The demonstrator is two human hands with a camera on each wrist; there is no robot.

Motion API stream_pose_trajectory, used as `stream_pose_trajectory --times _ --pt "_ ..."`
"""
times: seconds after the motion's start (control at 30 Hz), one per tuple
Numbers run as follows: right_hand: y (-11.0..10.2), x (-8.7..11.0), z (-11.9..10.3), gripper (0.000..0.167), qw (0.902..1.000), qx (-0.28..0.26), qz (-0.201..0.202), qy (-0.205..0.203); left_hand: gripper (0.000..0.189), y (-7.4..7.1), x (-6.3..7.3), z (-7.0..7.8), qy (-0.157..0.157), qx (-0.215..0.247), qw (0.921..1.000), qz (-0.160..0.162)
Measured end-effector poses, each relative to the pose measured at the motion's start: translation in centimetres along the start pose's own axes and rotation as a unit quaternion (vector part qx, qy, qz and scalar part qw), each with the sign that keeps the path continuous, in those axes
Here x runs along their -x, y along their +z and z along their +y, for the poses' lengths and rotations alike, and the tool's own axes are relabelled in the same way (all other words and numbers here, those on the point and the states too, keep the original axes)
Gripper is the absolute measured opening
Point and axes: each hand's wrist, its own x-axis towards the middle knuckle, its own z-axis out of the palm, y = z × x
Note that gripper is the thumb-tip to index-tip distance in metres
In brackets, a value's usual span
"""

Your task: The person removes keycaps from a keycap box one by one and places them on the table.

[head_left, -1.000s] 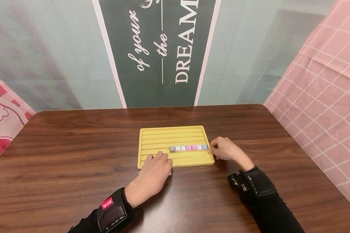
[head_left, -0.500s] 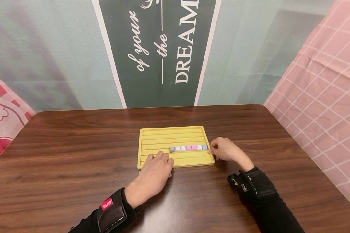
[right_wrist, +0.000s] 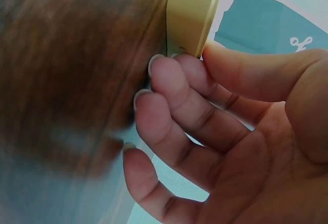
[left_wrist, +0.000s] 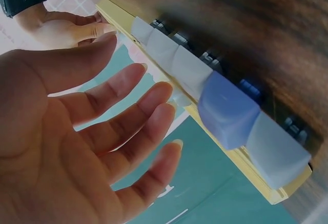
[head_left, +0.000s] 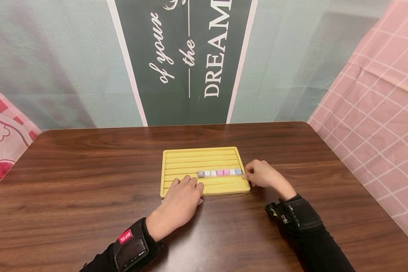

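A shallow yellow ridged tray [head_left: 200, 155] lies on the table. One of its grooves bears a row of small keycaps, among them a grey keycap [head_left: 201, 174], pink keycaps [head_left: 223, 172] and a blue keycap [head_left: 238, 172] at the right end. My left hand [head_left: 181, 200] hovers over the tray's front left edge, fingers loosely bent and holding nothing. Beside it, in the left wrist view, a second row along the tray's edge has white keycaps [left_wrist: 163, 48], a blue-violet keycap [left_wrist: 225, 111] and a pale keycap [left_wrist: 277, 152]. My right hand [head_left: 263, 174] pinches the tray's right rim between thumb and fingers.
The brown wooden table [head_left: 88, 181] extends around the tray. Behind it hangs a grey-green cloth [head_left: 275, 75] with a dark lettered panel [head_left: 190, 105]. A pink checked cloth [head_left: 387, 94] hangs at the right.
My left hand has shifted slightly to the right, and its thumb now hides the white piece that showed beside it. The tray, its keycaps and my right hand stay as they were.
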Motion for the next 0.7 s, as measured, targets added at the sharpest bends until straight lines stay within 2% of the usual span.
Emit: stream_pose_trajectory --times 0.5,0.7 --pt "-0.1 0.0 0.0 0.027 1.0 -0.005 -0.003 -0.005 0.014 0.6 -0.8 -0.6 -0.013 0.018 0.9995 0.025" --pt "0.0 0.0 0.1 0.027 1.0 -0.002 -0.001 -0.004 0.022 0.7 -1.3 -1.1 -0.027 0.034 0.9989 0.016"
